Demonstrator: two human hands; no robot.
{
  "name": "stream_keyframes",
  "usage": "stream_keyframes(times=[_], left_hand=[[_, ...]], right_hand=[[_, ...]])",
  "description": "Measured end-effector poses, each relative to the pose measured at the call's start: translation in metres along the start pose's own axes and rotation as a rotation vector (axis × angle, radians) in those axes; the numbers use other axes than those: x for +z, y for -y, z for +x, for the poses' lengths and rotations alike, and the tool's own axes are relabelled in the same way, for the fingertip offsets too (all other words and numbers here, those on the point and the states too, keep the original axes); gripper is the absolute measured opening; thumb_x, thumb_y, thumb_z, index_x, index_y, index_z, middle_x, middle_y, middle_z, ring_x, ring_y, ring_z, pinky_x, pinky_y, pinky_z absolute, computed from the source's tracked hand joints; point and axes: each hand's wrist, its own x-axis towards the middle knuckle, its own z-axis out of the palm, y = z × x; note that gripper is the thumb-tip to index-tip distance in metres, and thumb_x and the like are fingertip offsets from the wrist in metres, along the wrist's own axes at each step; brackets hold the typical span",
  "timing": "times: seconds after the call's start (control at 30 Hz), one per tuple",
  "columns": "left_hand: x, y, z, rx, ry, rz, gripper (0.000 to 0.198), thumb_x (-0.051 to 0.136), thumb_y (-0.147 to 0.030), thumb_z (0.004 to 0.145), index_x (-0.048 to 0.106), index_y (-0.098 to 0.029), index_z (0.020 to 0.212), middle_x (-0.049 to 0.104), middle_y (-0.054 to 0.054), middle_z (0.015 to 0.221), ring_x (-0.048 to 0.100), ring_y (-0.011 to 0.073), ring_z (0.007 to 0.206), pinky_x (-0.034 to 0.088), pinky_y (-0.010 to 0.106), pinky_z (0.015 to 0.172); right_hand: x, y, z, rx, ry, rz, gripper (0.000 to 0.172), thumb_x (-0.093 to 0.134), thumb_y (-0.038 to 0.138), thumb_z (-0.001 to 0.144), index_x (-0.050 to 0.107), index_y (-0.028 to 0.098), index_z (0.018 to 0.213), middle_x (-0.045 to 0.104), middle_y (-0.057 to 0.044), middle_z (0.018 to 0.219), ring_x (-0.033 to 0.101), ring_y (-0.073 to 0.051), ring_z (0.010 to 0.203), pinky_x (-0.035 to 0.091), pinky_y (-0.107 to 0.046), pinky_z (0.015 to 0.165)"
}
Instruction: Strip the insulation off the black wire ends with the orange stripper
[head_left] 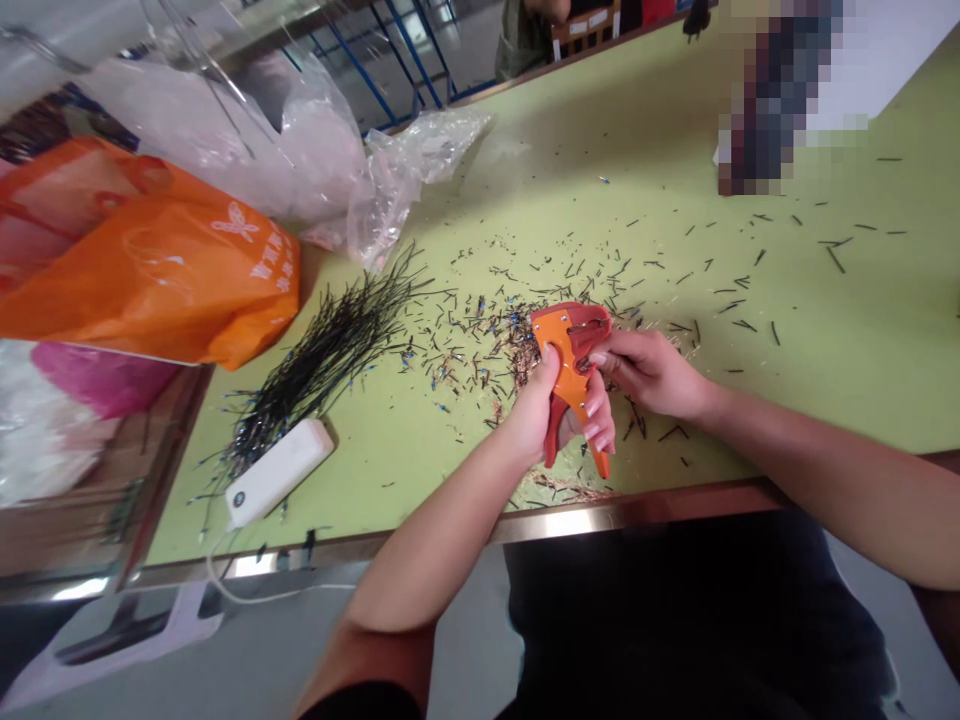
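Note:
An orange and red wire stripper stands tilted over the table, its head pointing away from me. My left hand is wrapped round its handles. Beside the tool's head, my right hand is closed in a pinch, fingertips at the red jaws; what they hold is hidden or too thin to make out. Under and around the tool lie many short black wire scraps and copper-coloured bits. To the left rests a bundle of long black wires, some with blue ends.
A white power bank with a white cable sits by the wire bundle. An orange bag and clear plastic bags are at the left. The green table has a metal front edge. Part of another person shows beyond it.

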Motion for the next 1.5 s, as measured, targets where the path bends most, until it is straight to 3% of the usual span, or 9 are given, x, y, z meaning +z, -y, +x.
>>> stream_keyframes(times=[0.6,0.8,1.1,1.27,1.5], left_hand=[[0.005,0.008,0.003,0.015,-0.037,0.003,0.082,0.040,-0.099,0.081,0.042,-0.022,0.054,0.036,-0.005,0.040,0.040,0.0094,0.032,0.042,0.025,0.038],[0.002,0.005,0.003,0.079,-0.044,-0.040,0.078,0.058,-0.093,0.079,0.042,-0.022,0.052,0.030,-0.007,0.038,0.034,0.0076,0.031,0.038,0.024,0.036],[-0.010,-0.019,0.000,0.036,-0.160,-0.088,0.085,0.030,-0.090,0.093,0.060,-0.018,0.060,0.050,0.002,0.050,0.056,0.0142,0.046,0.052,0.029,0.051],[-0.014,-0.011,0.004,0.051,-0.188,0.034,0.080,0.038,-0.090,0.092,0.061,-0.018,0.065,0.055,0.002,0.054,0.060,0.0158,0.052,0.057,0.031,0.059],[-0.020,-0.003,0.004,0.040,-0.179,0.145,0.077,0.058,-0.093,0.079,0.062,-0.017,0.069,0.057,0.001,0.055,0.065,0.0178,0.058,0.056,0.030,0.058]], right_hand=[[0.002,-0.007,-0.003,0.009,-0.012,-0.096,0.026,0.056,0.035,0.108,0.075,0.017,0.103,0.074,-0.002,0.079,0.061,-0.010,0.063,0.048,-0.021,0.060],[0.000,-0.003,-0.001,0.075,-0.025,-0.096,0.030,0.054,0.040,0.108,0.071,0.018,0.097,0.073,-0.003,0.081,0.063,-0.013,0.068,0.050,-0.024,0.064],[-0.016,0.004,0.005,0.108,-0.184,-0.260,0.031,0.055,0.044,0.108,0.069,0.019,0.095,0.067,-0.002,0.073,0.053,-0.012,0.060,0.044,-0.026,0.057],[-0.020,0.006,0.005,0.109,-0.221,-0.383,0.030,0.055,0.041,0.108,0.070,0.019,0.095,0.065,0.000,0.069,0.048,-0.011,0.056,0.041,-0.027,0.055],[-0.023,0.004,0.005,0.101,-0.203,-0.462,0.022,0.056,0.032,0.105,0.070,0.018,0.095,0.068,-0.002,0.073,0.051,-0.011,0.057,0.040,-0.027,0.056]])
